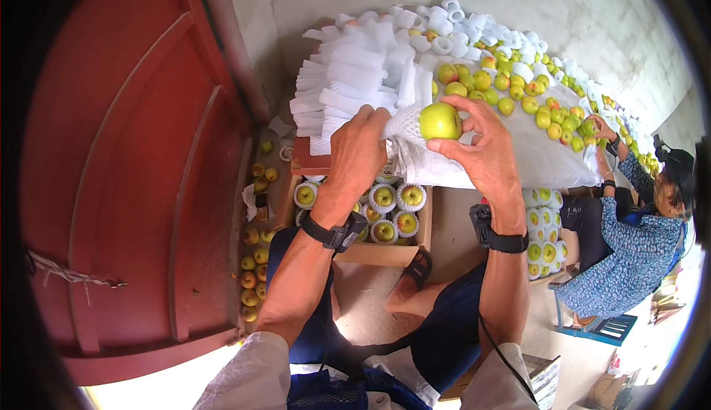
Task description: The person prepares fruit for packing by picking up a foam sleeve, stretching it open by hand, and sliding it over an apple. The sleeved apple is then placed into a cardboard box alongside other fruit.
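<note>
My right hand holds a yellow-green apple between thumb and fingers. The apple sits at the mouth of a white foam net sleeve, its left side touching the mesh. Closed around the sleeve's other end is my left hand, knuckles up. Both hands are above the near edge of a table covered with a white sheet. A heap of flat foam net sleeves lies just beyond my left hand. Below my hands, an open cardboard box holds apples in foam nets, partly hidden by my left forearm.
Loose apples and foam sleeves spread across the table toward the wall. More apples lie on the floor by a red door. At right, a seated person reaches to the apples, beside another box of netted apples.
</note>
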`<action>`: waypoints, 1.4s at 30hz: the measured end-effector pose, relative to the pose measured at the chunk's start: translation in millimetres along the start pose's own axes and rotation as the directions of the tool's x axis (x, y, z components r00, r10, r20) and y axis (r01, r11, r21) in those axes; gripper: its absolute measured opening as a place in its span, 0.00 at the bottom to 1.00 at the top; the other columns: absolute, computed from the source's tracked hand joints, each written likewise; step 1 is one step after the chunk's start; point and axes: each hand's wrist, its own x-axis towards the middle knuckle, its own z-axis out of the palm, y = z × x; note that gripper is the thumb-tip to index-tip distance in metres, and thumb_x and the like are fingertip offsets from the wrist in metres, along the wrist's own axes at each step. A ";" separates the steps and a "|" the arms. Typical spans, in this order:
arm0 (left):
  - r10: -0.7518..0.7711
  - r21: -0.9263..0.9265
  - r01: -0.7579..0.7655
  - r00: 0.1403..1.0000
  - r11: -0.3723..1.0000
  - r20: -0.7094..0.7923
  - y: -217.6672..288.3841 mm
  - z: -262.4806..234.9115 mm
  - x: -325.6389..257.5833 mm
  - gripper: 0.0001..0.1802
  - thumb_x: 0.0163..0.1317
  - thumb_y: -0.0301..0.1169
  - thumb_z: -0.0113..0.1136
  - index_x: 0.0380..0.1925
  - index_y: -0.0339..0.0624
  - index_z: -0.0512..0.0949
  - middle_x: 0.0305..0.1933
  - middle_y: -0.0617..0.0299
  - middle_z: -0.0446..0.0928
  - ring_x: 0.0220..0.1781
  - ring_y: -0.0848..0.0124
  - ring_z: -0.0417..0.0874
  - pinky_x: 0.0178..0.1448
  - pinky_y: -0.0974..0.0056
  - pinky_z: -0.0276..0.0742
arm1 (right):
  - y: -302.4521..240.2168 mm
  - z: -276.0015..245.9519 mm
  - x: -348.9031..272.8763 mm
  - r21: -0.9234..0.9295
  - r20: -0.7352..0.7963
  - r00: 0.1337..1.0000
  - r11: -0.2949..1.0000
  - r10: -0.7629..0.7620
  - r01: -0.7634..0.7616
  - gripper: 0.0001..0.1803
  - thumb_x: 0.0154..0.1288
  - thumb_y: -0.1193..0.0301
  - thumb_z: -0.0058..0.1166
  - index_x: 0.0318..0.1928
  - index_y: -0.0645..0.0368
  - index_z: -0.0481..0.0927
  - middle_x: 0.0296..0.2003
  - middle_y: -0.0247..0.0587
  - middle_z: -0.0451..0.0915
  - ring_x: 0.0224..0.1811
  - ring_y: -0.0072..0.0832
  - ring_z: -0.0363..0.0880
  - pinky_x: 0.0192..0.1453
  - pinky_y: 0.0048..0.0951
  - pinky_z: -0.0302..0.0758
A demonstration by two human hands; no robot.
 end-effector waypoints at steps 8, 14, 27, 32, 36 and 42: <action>0.004 -0.024 -0.004 1.000 1.000 0.016 3.9 1.8 0.7 0.14 0.52 0.18 0.63 0.39 0.38 0.76 0.39 0.49 0.76 0.42 0.44 0.81 0.44 0.45 0.76 | 1.8 1.0 -2.5 0.036 0.070 0.991 0.992 0.118 -0.121 0.34 0.50 0.69 0.77 0.60 0.56 0.80 0.54 0.39 0.79 0.44 0.29 0.78 0.46 0.30 0.78; 0.063 -0.065 -0.063 0.998 0.996 -0.007 -4.0 0.1 2.6 0.19 0.51 0.18 0.63 0.46 0.38 0.77 0.45 0.46 0.79 0.46 0.41 0.80 0.50 0.45 0.75 | 12.7 16.6 3.1 0.079 0.061 0.998 0.997 0.018 -0.023 0.42 0.50 0.66 0.80 0.64 0.62 0.73 0.52 0.50 0.82 0.46 0.35 0.83 0.50 0.35 0.82; -0.045 -0.206 0.078 0.986 0.975 0.160 25.9 1.0 2.5 0.30 0.53 0.24 0.72 0.57 0.37 0.73 0.47 0.42 0.82 0.51 0.41 0.79 0.52 0.46 0.75 | 14.2 19.3 -3.4 -0.068 -0.005 0.999 0.997 -0.048 0.048 0.34 0.48 0.66 0.78 0.54 0.60 0.75 0.45 0.43 0.80 0.36 0.35 0.77 0.44 0.36 0.77; -0.059 -0.274 0.096 0.988 0.957 0.140 21.0 6.8 2.3 0.33 0.52 0.24 0.73 0.59 0.37 0.70 0.47 0.41 0.81 0.52 0.42 0.80 0.54 0.47 0.75 | 8.3 24.0 -1.7 -0.092 0.001 1.000 0.995 -0.027 0.027 0.32 0.48 0.67 0.78 0.52 0.60 0.76 0.45 0.45 0.80 0.37 0.37 0.79 0.44 0.37 0.77; -0.034 -0.345 0.076 0.992 0.936 0.125 27.9 5.3 4.4 0.34 0.52 0.24 0.74 0.60 0.37 0.70 0.49 0.41 0.81 0.53 0.42 0.80 0.54 0.49 0.76 | 10.1 26.3 -1.3 -0.078 -0.022 0.997 0.994 -0.078 0.077 0.31 0.48 0.67 0.78 0.51 0.61 0.76 0.44 0.46 0.80 0.38 0.39 0.79 0.45 0.37 0.77; -0.020 -0.351 0.053 0.995 0.935 0.097 26.0 9.7 2.7 0.35 0.53 0.25 0.74 0.61 0.39 0.69 0.50 0.45 0.80 0.52 0.46 0.81 0.55 0.50 0.76 | 9.7 27.2 -3.5 -0.084 -0.044 0.993 0.991 -0.110 0.106 0.31 0.48 0.67 0.78 0.51 0.61 0.76 0.45 0.46 0.80 0.40 0.40 0.79 0.47 0.38 0.78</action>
